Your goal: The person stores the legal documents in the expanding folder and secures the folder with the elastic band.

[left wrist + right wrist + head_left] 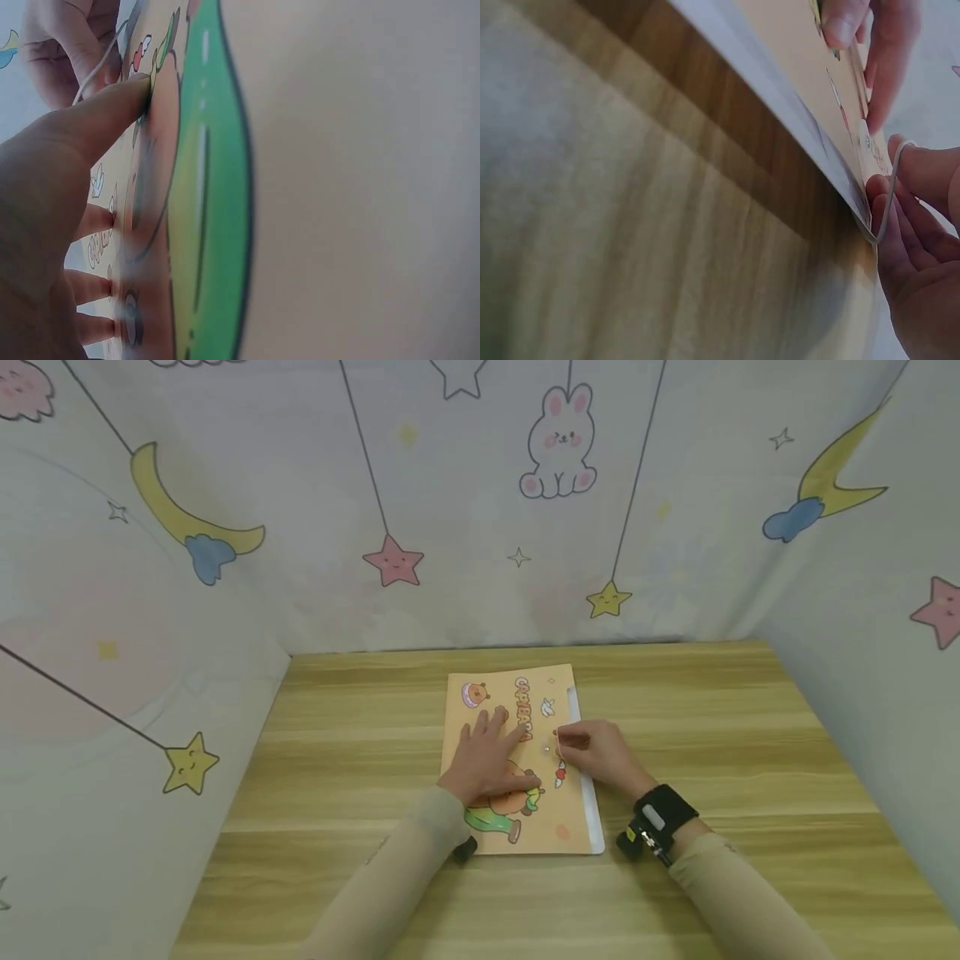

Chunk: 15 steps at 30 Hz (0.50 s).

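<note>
A peach document folder with capybara cartoons and "CAPYBARA" lettering lies on the table, a white strip showing along its right edge. My left hand rests on the cover with fingers and thumb spread. At the right edge, my right hand pinches a thin white cord between thumb and fingers. In the right wrist view the cord loops out round the folder's edge beside the fingertips. Close to those fingertips, a small round button sits on the cover. The left palm hides part of the large capybara picture.
The folder lies on a wood-grain table. Pale curtains printed with stars, moons and a rabbit stand behind and at both sides. A black wrist camera strap sits on the right wrist, close to the table.
</note>
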Motion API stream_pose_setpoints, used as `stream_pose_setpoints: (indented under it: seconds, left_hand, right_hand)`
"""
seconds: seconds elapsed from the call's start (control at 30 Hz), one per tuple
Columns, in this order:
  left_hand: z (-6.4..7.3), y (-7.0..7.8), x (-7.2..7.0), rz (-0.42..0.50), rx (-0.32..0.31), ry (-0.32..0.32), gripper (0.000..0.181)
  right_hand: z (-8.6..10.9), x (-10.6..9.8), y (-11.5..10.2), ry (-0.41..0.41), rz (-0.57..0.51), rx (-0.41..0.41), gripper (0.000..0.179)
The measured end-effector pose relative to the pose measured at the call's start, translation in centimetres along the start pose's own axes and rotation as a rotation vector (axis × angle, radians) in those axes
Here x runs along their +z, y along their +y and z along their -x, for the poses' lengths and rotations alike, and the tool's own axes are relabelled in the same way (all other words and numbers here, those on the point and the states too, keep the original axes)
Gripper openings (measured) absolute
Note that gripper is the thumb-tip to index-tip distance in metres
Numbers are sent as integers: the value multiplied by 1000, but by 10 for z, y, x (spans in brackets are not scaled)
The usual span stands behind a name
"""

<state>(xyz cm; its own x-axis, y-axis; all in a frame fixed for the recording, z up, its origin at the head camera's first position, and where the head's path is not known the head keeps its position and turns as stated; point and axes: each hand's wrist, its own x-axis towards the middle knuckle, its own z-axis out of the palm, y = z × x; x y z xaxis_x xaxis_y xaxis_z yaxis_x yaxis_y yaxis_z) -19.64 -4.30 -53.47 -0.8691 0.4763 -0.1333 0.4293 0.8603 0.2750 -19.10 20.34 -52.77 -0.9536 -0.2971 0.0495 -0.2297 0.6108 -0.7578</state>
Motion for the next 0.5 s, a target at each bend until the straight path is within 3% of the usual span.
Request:
stream_pose_setpoints:
  seconds: [0.23,0.33,0.47,0.5]
  left_hand:
    - [1,0,1,32,9,9,98]
    - [1,0,2,40,14,18,96]
    - [0,-1,2,20,10,23,96]
    - [-1,-1,3,12,10,24,96]
  right_hand:
    - [-13,10,-8,-38,207,-131,28]
    - [-18,12,-14,-60,256,-144,27]
    - [-27,15,-20,-106,327,-167,5]
    - [-29,15,-22,-118,344,-179,10]
